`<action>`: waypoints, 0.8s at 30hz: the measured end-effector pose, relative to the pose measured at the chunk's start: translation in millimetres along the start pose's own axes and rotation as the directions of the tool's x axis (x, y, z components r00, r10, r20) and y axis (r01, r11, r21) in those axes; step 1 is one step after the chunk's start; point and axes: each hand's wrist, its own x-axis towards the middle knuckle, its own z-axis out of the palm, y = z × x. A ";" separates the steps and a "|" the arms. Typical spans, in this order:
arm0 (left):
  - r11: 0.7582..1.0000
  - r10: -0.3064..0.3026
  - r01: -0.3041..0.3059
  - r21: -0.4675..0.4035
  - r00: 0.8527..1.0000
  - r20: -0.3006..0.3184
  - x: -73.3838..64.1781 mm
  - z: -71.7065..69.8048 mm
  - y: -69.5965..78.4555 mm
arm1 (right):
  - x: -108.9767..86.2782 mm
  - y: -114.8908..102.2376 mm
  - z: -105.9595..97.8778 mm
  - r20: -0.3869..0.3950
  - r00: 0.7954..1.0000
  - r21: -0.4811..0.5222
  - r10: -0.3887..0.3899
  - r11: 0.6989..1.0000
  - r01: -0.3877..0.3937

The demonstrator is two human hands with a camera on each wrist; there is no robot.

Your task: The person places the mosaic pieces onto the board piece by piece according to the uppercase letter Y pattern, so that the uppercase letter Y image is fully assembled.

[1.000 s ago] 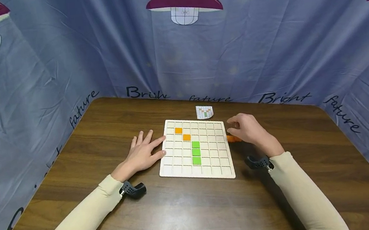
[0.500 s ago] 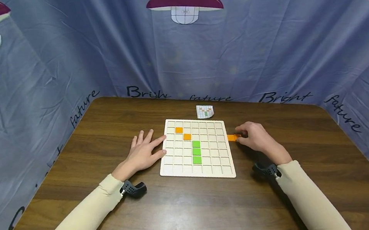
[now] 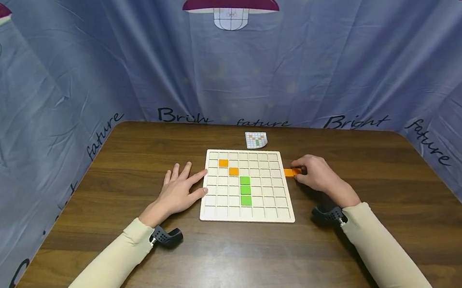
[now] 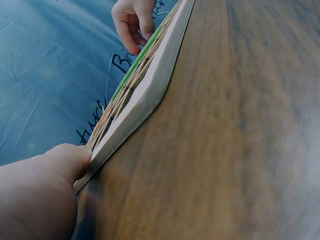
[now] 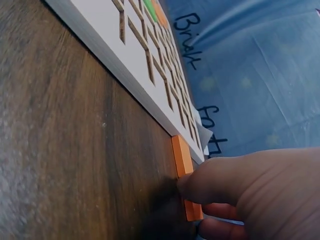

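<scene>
A white gridded board (image 3: 264, 198) lies on the table. Two orange square tiles (image 3: 233, 171) run diagonally at its upper left, with green tiles (image 3: 245, 190) in a column below them. My left hand (image 3: 179, 193) is spread flat, its thumb and index fingertip at the board's left edge; the left wrist view shows the thumb (image 4: 75, 157) against that edge. Just off the right edge, loose orange tiles (image 5: 182, 155) lie in a row. My right hand (image 3: 315, 172) pinches the outer orange tile (image 5: 194, 211) between thumb and fingers, partly hiding it.
A small paper card (image 3: 256, 139) with a printed coloured grid pattern lies behind the board. Blue curtains (image 3: 239, 74) surround the far and side edges of the wooden table (image 3: 247, 268). Each wrist wears a black camera mount (image 3: 168, 237).
My right hand has come down from above the loose orange tiles, drawn back to the right, and pinched the outer tile. The left hand and board stay in place.
</scene>
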 end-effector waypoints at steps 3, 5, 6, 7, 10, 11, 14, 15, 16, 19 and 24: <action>1.000 0.002 -0.002 -0.003 1.000 0.002 -0.2 0.2 0.6 | 0.4 0.4 0.8 0.007 1.000 -0.015 -0.003 1.000 0.003; 1.000 0.002 -0.002 -0.004 1.000 0.003 0.1 1.0 0.5 | 0.6 0.6 1.4 0.011 1.000 -0.024 -0.006 1.000 0.006; 1.000 0.001 -0.001 -0.004 1.000 0.004 0.1 1.2 0.4 | 0.7 0.6 1.6 0.014 1.000 -0.026 -0.008 1.000 0.008; 1.000 0.001 -0.001 -0.003 1.000 0.004 0.1 1.5 0.3 | 0.7 0.7 1.7 0.016 1.000 -0.028 -0.009 1.000 0.010; 1.000 -0.001 0.001 -0.001 1.000 0.003 0.0 1.8 0.5 | 0.9 0.6 2.2 0.022 1.000 -0.029 -0.011 1.000 0.012; 1.000 -0.002 0.002 -0.001 1.000 0.003 -0.4 1.3 0.8 | 0.9 0.5 2.2 0.024 1.000 -0.029 -0.010 1.000 0.011; 1.000 -0.003 0.003 -0.001 1.000 0.005 -0.5 0.9 1.0 | 0.5 0.0 1.9 0.026 1.000 -0.029 -0.003 1.000 0.004; 1.000 -0.003 0.003 0.000 1.000 0.005 -0.5 0.8 1.0 | 0.5 -0.1 1.8 0.027 1.000 -0.030 0.000 1.000 0.001; 1.000 -0.004 0.004 0.000 1.000 0.006 -0.5 0.6 0.9 | 0.5 -0.2 1.6 0.028 1.000 -0.031 0.002 1.000 -0.001; 1.000 -0.005 0.005 0.001 1.000 0.006 -0.5 0.0 0.7 | 1.0 -0.4 1.2 0.032 0.999 -0.035 0.007 0.999 -0.006; 1.000 -0.005 0.005 0.007 1.000 0.006 -0.5 -1.2 1.1 | 1.0 -0.7 0.0 0.033 0.999 -0.033 0.009 0.999 -0.008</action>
